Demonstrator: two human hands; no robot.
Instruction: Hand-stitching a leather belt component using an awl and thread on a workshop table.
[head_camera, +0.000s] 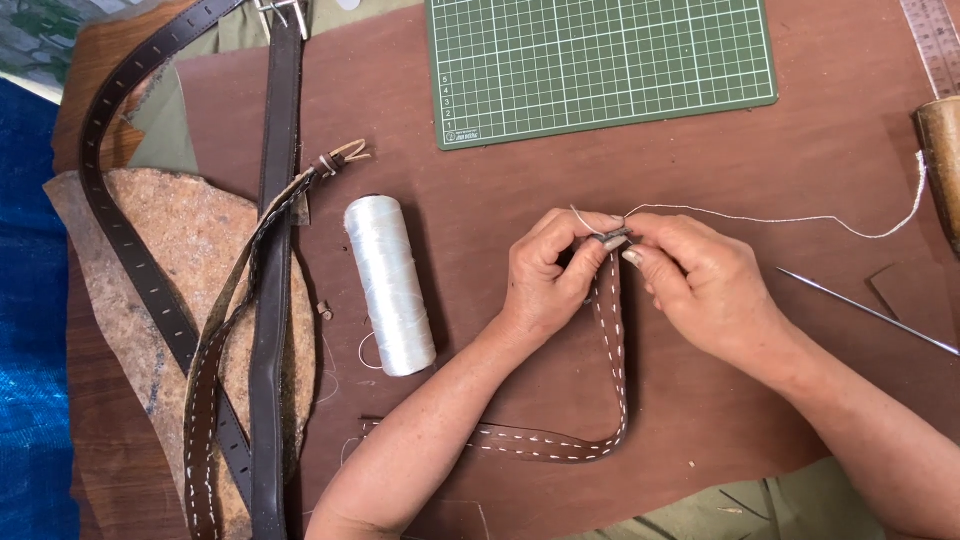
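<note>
both hands, left hand (545, 275) and right hand (700, 285), pinch the stitched leather strap (612, 330) end, steadying it while white thread (800, 219) trails right across the bench (760, 160).

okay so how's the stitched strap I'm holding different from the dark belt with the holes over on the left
The stitched strap is brown with white stitches along both edges; the dark belt is near black with a row of slots and no stitching I can see. The stitched strap bends sharply, its end pinched between left hand and right hand; the dark belt curves loosely and lies untouched. The dark belt runs much longer. Both look like leather.
</note>
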